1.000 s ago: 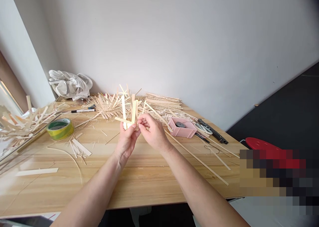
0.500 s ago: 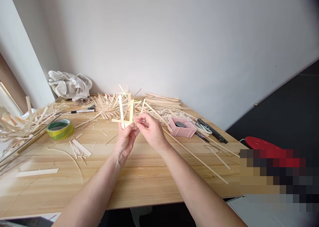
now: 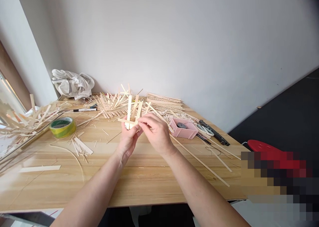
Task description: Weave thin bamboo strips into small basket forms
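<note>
One strip piece (image 3: 131,122), held mid-scene, near side of the strip heap (image 3: 106,105) | my left hand (image 3: 127,139) clasps its base, presumably steadying the upright strips (image 3: 129,108) | my right hand (image 3: 159,134) pinches its right edge, I judge for fine control | pink box (image 3: 184,133) right, likely for reach

And there's no wording to be read anywhere here: on the worktop (image 3: 147,178), the yellow tape roll (image 3: 63,132) carries a pale mark inside its green core (image 3: 59,122), too small to make out, and red strokes on the white sheet (image 3: 51,212), lower left, spell nothing legible.
</note>
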The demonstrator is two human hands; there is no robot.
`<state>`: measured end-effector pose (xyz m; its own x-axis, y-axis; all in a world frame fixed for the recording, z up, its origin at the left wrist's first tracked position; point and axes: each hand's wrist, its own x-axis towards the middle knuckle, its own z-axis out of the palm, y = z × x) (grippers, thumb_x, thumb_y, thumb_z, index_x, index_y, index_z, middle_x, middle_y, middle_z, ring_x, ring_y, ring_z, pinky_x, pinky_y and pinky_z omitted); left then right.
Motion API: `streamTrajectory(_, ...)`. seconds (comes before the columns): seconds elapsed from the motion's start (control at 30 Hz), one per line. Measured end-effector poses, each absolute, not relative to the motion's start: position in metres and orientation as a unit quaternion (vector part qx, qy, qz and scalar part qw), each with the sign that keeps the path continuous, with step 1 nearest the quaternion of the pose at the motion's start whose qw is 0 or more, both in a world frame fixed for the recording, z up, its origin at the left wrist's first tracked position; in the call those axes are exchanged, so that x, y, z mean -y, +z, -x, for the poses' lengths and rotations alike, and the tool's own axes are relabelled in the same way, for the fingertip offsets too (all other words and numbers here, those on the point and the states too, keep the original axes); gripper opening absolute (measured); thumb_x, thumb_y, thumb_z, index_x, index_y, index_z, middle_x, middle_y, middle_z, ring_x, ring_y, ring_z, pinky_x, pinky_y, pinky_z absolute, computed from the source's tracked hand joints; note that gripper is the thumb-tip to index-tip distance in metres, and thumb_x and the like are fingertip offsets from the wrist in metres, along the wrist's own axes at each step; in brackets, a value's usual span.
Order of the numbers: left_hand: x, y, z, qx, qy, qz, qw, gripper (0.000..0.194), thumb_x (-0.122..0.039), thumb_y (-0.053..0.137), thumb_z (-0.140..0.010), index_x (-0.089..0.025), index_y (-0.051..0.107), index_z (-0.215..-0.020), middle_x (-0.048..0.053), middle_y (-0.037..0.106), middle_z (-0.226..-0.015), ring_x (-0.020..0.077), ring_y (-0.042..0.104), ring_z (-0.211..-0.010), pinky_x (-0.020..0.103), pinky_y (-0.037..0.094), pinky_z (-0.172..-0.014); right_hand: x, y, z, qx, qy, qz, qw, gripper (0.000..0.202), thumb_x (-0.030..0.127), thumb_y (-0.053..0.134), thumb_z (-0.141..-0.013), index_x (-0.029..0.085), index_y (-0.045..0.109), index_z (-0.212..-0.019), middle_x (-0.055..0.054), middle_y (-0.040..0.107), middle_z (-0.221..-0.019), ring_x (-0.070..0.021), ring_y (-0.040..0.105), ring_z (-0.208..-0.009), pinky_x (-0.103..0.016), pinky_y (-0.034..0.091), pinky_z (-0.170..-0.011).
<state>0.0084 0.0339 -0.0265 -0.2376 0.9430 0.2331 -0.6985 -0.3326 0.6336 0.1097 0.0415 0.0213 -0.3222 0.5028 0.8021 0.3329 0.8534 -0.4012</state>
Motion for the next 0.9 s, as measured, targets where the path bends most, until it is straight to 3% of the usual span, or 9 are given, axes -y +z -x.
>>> streamTrajectory(0.23,-0.035,-0.032,-0.011,-0.286,0.757,-0.315,0.497,0.065,-0.014,0.074,-0.056,-0.029,0.039,-0.108,-0.004,0.059,-0.094,0.009,0.055,-0.081,0.025,0.043,-0.081,-0.042,0.021,-0.106,0.839,0.032,0.31,0.446,0.018,0.017,0.05,-0.081,0.021,0.065,-0.074,-0.004,0.063,-0.078,-0.0164,0.058,-0.073,-0.027,0.043,-0.066)
streamTrajectory(0.43,-0.036,-0.034,-0.012,-0.314,0.747,-0.333,0.482,0.071,-0.015,0.074,-0.056,-0.028,0.036,-0.115,-0.001,0.059,-0.094,0.0114,0.056,-0.079,0.026,0.042,-0.078,-0.042,0.024,-0.106,0.808,0.144,0.365,0.44,0.016,0.024,0.053,-0.079,0.02,0.061,-0.065,0.004,0.054,-0.052,-0.011,0.047,-0.049,-0.023,0.036,-0.052)
streamTrajectory(0.6,-0.036,-0.033,-0.013,-0.335,0.766,-0.361,0.413,0.066,-0.016,0.072,-0.059,-0.026,0.038,-0.114,0.001,0.057,-0.095,0.0127,0.056,-0.082,0.026,0.041,-0.08,-0.044,0.019,-0.106,0.776,0.148,0.344,0.507,0.011,0.023,0.059,-0.073,0.019,0.055,-0.064,0.001,0.057,-0.067,-0.0119,0.05,-0.058,-0.024,0.04,-0.056)
streamTrajectory(0.73,-0.036,-0.033,-0.011,-0.351,0.768,-0.407,0.348,0.063,-0.017,0.07,-0.06,-0.023,0.036,-0.113,0.005,0.053,-0.105,0.0157,0.055,-0.091,0.028,0.042,-0.084,-0.038,0.009,-0.105,0.747,0.146,0.322,0.563,0.001,0.021,0.059,-0.075,0.02,0.059,-0.075,0.001,0.056,-0.07,-0.0112,0.05,-0.058,-0.024,0.042,-0.057)
streamTrajectory(0.83,-0.038,-0.035,-0.011,-0.372,0.76,-0.439,0.303,0.066,-0.018,0.069,-0.058,-0.021,0.034,-0.114,0.007,0.05,-0.108,0.0186,0.053,-0.096,0.033,0.042,-0.086,-0.033,0.005,-0.103,0.773,0.147,0.281,0.549,0.012,0.017,0.057,-0.077,0.021,0.063,-0.086,0.0,0.06,-0.073,-0.0126,0.055,-0.065,-0.025,0.044,-0.064)
streamTrajectory(0.9,-0.04,-0.037,-0.011,-0.378,0.757,-0.457,0.274,0.067,-0.018,0.069,-0.057,-0.02,0.034,-0.114,0.008,0.048,-0.108,0.0204,0.052,-0.099,0.036,0.042,-0.088,-0.033,0.005,-0.102,0.784,0.165,0.266,0.536,0.011,0.016,0.056,-0.079,0.021,0.065,-0.082,-0.001,0.062,-0.074,-0.0136,0.058,-0.07,-0.025,0.045,-0.067)
